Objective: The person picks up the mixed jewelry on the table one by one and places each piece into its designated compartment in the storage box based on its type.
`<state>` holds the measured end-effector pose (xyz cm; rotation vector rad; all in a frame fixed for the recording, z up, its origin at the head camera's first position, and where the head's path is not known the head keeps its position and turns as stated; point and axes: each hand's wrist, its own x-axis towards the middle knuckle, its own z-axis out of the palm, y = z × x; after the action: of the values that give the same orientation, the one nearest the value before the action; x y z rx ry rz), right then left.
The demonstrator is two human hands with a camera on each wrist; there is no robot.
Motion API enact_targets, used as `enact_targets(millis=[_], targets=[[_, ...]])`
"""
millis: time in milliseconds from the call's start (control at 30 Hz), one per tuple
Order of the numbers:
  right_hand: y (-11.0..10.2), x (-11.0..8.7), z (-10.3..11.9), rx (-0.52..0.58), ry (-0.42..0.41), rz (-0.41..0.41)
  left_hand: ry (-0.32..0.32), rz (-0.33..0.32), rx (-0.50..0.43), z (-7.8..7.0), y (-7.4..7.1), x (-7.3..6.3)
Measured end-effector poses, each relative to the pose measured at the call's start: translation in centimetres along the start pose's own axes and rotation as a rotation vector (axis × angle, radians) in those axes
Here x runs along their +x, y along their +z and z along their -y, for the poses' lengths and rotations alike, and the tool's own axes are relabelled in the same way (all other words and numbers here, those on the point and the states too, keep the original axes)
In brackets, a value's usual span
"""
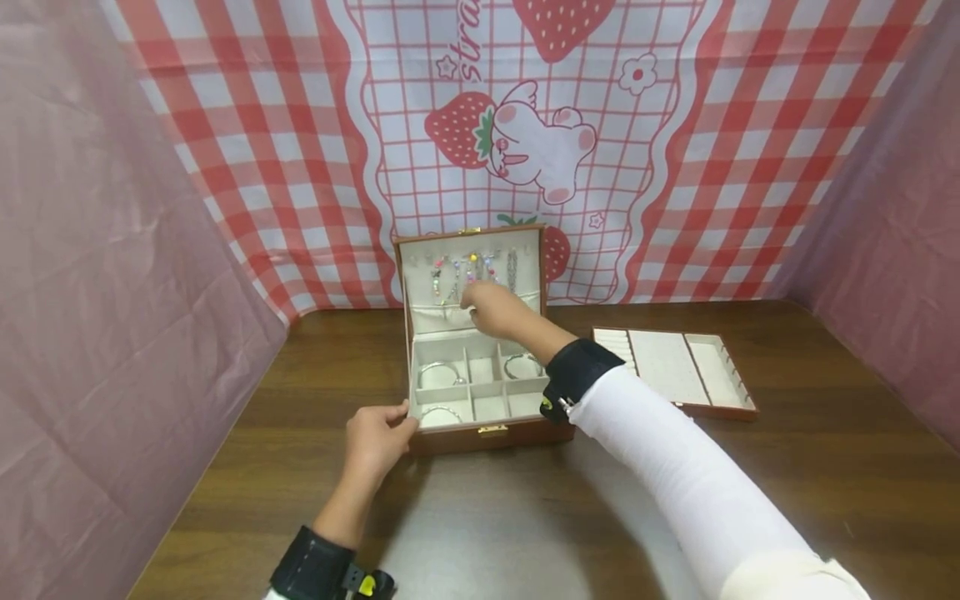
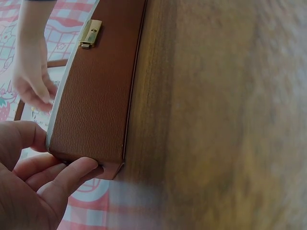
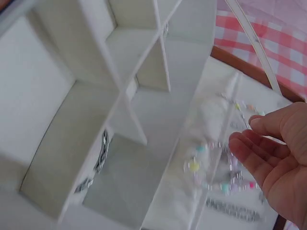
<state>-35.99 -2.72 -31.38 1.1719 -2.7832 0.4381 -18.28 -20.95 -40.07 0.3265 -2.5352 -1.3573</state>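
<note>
A brown jewelry box [image 1: 491, 437] stands with its lid [image 1: 420, 319] raised, its pale inside split into compartments. My left hand [image 1: 378, 437] grips the front left corner, fingers on the rim and side in the left wrist view. Before the lid's lower part, my right hand [image 1: 498, 312] has its fingers loosely bent and thumb near them, with nothing visible held. Beaded bracelets [image 3: 218, 184] hang on the lid right by its fingertips. A silver chain bracelet [image 1: 512, 271] hangs further right. Silver bangles [image 1: 441, 375] lie in several compartments.
A shallow brown-edged tray [image 1: 667, 367] with a white interior sits on the wooden table [image 1: 795, 467], right of the box. Behind the table hangs a red-checked strawberry cloth [image 1: 300, 167]. Pink cloth [image 1: 112, 292] borders both sides.
</note>
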Motion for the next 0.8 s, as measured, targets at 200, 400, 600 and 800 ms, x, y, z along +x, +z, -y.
enact_targets(millis=[200,400,600,800], targets=[[-0.8,-2.7,-2.4,0.003,0.036,-0.031,0.0,0.015,0.009,0.1,-0.1,0.1],[-1.2,-6.1,-4.4,0.003,0.053,-0.047,0.014,0.016,-0.001,0.0,0.1,0.5],[-1.2,-8.9,-4.8,-0.01,0.035,-0.094,0.0,0.022,-0.004,0.1,-0.3,0.9],[-0.9,-11.3,-4.2,0.012,0.022,-0.154,-0.019,0.032,0.016,0.3,-1.0,1.2]])
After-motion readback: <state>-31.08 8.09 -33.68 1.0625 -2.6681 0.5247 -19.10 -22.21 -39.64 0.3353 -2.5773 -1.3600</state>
